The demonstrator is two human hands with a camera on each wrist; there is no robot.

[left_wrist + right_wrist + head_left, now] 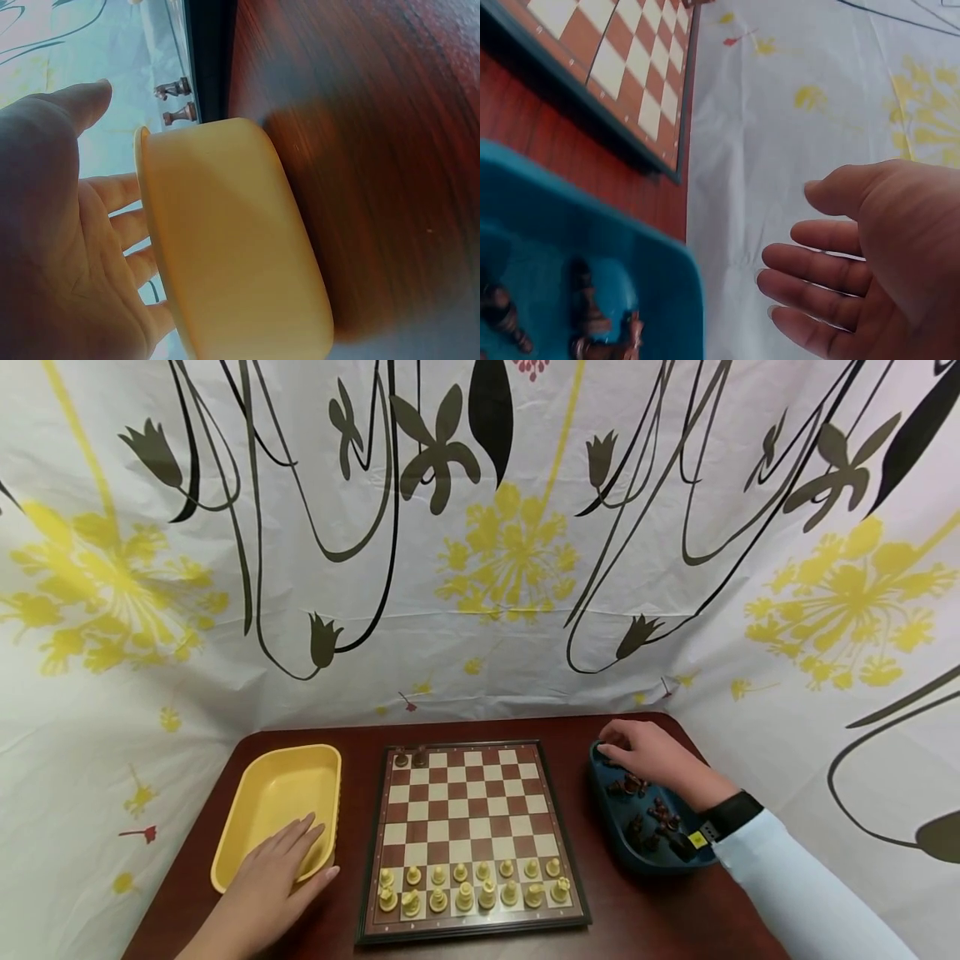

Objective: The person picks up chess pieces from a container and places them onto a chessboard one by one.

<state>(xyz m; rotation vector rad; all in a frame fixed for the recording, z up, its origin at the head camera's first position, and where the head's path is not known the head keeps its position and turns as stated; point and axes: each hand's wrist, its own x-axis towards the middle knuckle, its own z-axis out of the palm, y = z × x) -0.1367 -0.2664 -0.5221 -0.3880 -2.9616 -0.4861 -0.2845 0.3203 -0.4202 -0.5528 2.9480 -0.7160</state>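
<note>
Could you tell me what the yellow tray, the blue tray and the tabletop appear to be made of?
The yellow tray looks like moulded plastic: smooth, one-coloured, with rounded corners and a soft sheen. The blue tray looks the same in a darker tone. The tabletop seems to be dark reddish wood or a wood-look laminate; streaky grain shows in the left wrist view.

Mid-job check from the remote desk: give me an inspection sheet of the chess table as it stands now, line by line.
Surface: dark red-brown table, round-cornered.
Job's things: chessboard in the middle; light pieces fill its two near rows; two dark pieces on the far left corner squares. Blue tray on the right holds the remaining dark pieces.
Clutter: yellow tray on the left, nothing seen inside.
Grippers: left hand rests flat on the yellow tray's near rim, fingers straight. Right hand hovers over the blue tray's far end, fingers loosely curled, holding nothing.
Cables: nothing seen.
Surroundings: flower-printed curtain behind and beside the table.
</note>
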